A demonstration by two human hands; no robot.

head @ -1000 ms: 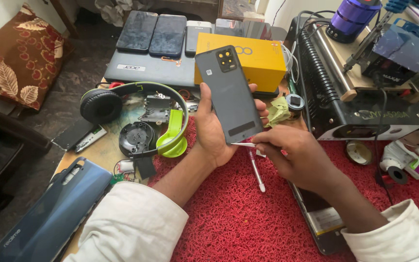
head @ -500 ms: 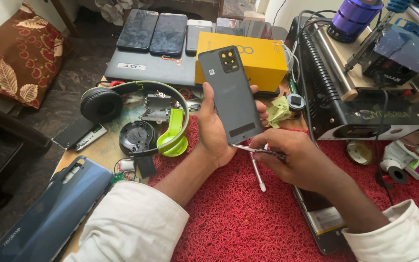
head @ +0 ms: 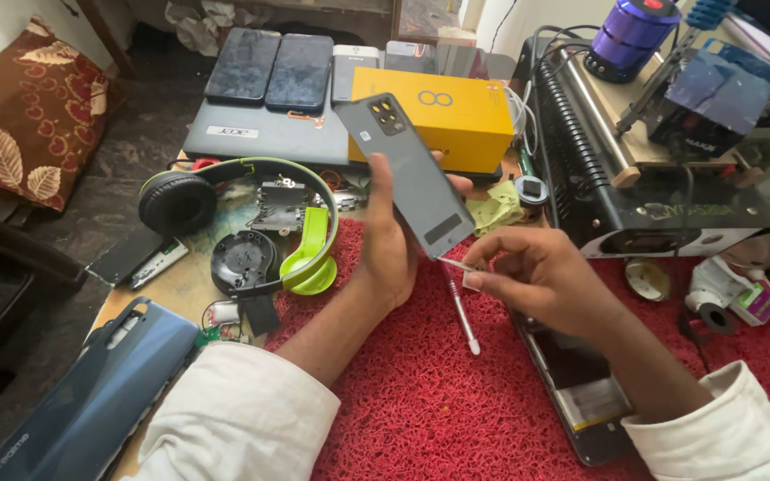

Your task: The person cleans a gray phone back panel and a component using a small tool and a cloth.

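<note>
Being held upright over the red mat (head: 456, 401) in the left hand's (head: 391, 258) closed grip, the grey phone (head: 413, 178), back cover seemingly unopened, is being probed at its bottom edge by a thin tool (head: 458, 265) pinched in the right hand (head: 536, 276).

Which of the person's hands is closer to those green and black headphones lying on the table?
Left. The left hand, holding up a grey phone, is just beside the headphones. The right hand is farther away, beyond the phone.
</note>
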